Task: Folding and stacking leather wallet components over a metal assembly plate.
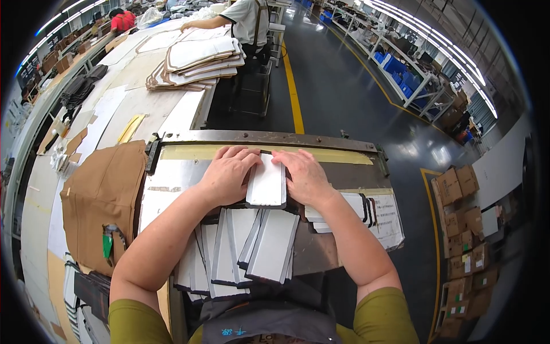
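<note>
Both my hands are at a white rectangular panel [267, 184] with dark edges, lying lengthwise toward me on a metal worktop [312, 252]. My left hand [226, 176] grips its left side near the far end, fingers curled over. On the other side, my right hand [305, 176] closes on the far right corner, thumb on top. Nearer me, several similar white strips [275, 241] with grey and black edges lie fanned out and overlapping, partly over the near edge. More white pieces [338, 211] with black rims are stacked beside my right forearm.
A metal bar [263, 137] runs along the worktop's far edge. Brown sheet material [100, 195] and a green-handled tool [107, 243] lie to the left. Beyond are stacked white panels [200, 54] and a co-worker [249, 26]. Cardboard boxes [467, 264] stand right.
</note>
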`<state>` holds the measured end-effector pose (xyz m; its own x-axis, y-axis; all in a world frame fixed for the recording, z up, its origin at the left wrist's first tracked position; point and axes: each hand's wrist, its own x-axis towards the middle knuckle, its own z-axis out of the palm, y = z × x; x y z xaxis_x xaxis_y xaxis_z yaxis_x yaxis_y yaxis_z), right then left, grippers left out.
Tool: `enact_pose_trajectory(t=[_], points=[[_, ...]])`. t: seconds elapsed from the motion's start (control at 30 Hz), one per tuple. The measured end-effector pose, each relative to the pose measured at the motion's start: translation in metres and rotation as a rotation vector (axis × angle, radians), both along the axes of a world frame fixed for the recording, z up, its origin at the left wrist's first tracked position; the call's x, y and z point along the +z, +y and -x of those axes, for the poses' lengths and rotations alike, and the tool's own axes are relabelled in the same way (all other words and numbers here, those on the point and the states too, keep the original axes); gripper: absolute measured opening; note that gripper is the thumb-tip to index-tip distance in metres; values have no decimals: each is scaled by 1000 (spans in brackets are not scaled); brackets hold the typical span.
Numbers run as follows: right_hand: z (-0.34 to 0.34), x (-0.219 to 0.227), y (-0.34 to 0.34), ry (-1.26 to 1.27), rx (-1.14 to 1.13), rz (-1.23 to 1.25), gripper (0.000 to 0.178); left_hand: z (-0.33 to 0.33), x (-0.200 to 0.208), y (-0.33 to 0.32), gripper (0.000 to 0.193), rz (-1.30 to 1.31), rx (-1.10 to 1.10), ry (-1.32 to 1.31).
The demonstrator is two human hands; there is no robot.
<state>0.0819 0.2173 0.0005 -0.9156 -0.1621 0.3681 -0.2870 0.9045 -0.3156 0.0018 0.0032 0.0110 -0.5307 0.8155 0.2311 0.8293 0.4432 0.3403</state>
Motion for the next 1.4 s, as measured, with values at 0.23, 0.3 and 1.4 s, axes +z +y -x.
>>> enact_pose_trajectory(t=[0.23,0.3,1.4], points=[[-2,1,8,91,-89,-73,27,0,-6,1,34,-52,11,102],[8,-8,16,189,37,152,24,2,-7,1,37,-201,7,-46],[3,-4,-2,-5,95,-90,60,1,-20,3,47,-196,-14,8]])
